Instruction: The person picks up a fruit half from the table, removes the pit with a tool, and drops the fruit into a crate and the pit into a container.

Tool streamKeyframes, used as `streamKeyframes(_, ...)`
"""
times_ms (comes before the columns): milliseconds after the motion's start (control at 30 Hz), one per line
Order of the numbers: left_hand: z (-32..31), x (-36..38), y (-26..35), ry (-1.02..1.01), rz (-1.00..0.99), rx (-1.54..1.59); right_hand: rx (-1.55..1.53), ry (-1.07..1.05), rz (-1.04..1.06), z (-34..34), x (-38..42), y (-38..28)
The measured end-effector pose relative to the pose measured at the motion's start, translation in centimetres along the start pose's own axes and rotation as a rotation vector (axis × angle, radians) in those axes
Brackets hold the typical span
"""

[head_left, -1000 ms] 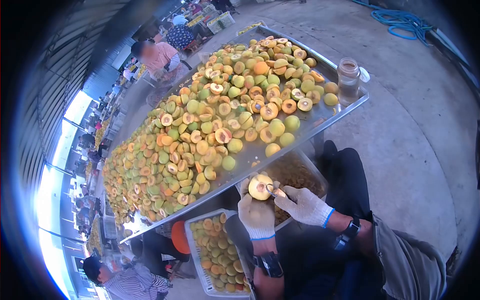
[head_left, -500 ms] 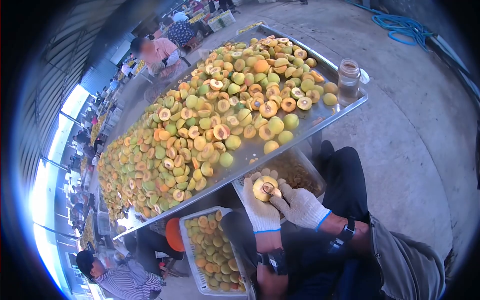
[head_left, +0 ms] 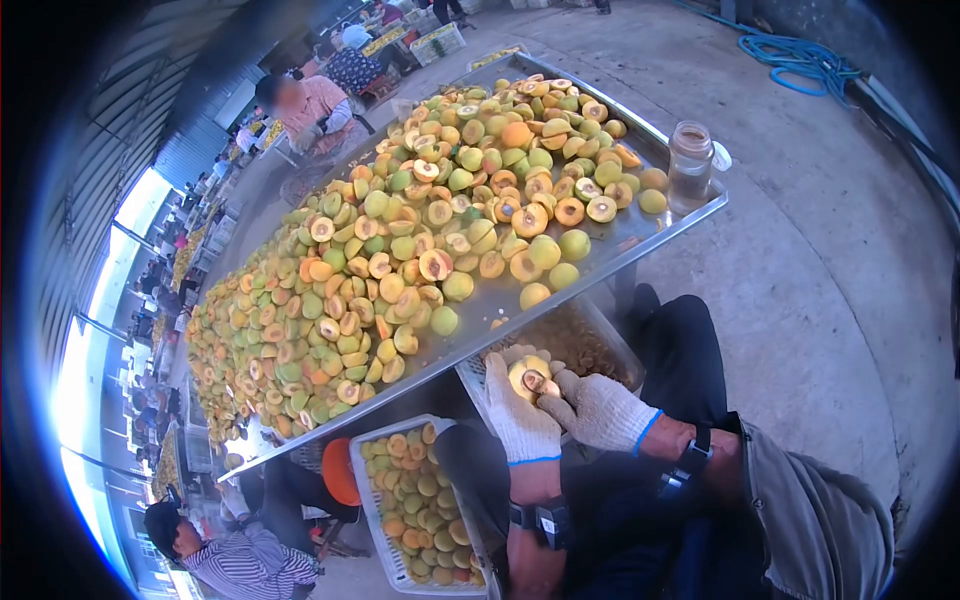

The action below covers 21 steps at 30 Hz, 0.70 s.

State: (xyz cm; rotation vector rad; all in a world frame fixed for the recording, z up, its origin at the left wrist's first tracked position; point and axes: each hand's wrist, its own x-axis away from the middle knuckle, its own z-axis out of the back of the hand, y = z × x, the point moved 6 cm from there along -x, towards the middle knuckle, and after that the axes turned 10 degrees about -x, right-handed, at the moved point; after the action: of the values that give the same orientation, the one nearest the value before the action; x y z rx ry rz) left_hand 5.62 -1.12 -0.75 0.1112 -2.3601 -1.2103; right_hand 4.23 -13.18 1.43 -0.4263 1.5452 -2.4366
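Observation:
My left hand (head_left: 525, 420), in a white knit glove, is wrapped round a halved apricot (head_left: 519, 372) with its cut face up. A brown pit area (head_left: 537, 381) shows in the middle of that face. My right hand (head_left: 610, 410), gloved too, has its fingers pinched together at the fruit's right edge, touching it. Whatever lies between those fingertips is too small and hidden to name. Just above my hands runs the edge of a metal tray table (head_left: 480, 345), heaped with halved apricots (head_left: 400, 270).
Under the tray's edge stands a bin (head_left: 630, 350) with brown pits. A white crate (head_left: 375, 520) of apricot halves sits lower left, beside an orange bucket (head_left: 341, 472). A clear jar (head_left: 690, 170) stands at the tray's right corner. Co-workers (head_left: 245, 560) sit left and beyond.
The view has shifted slightly. My right fingers have turned a little at the apricot's cut face, and the dark curved outline seen there earlier is less distinct.

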Motion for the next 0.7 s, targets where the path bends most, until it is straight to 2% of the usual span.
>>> streamKeyframes(167, -0.7, 1.0, 1.0, -0.006, -0.061, -0.074, 0.045, -0.066, 0.056, 0.7, -0.1, 0.1)
streamKeyframes(267, -0.7, 1.0, 1.2, -0.006, -0.149, -0.138, -0.05, -0.109, 0.015, 0.7, -0.1, 0.3)
streamKeyframes(333, -0.7, 1.2, 1.5, 0.0, -0.197, -0.22, -0.2, -0.083, 0.089, 0.2, 0.0, 0.4)
streamKeyframes(467, -0.9, 2.1, 2.3, -0.01, -0.192, -0.256, -0.27, -0.066, 0.084, 0.1, 0.8, -0.3)
streamKeyframes(533, -1.9, 2.3, 2.5, -0.171, -0.174, -0.179, -0.016, -0.02, 0.074, 1.0, 0.6, -0.3)
streamKeyframes(567, -2.0, 2.0, 2.4, -0.178, -0.172, -0.176, -0.011, -0.015, 0.073, 1.3, 0.5, 0.0)
streamKeyframes(633, -2.0, 0.9, 2.1, -0.125, -0.1, -0.028, 0.083, 0.008, 0.229, 2.1, 0.0, -0.8)
streamKeyframes(700, -1.6, 0.7, 1.7, -0.128, -0.105, -0.023, 0.101, -0.009, 0.24, 2.3, -0.1, -0.9)
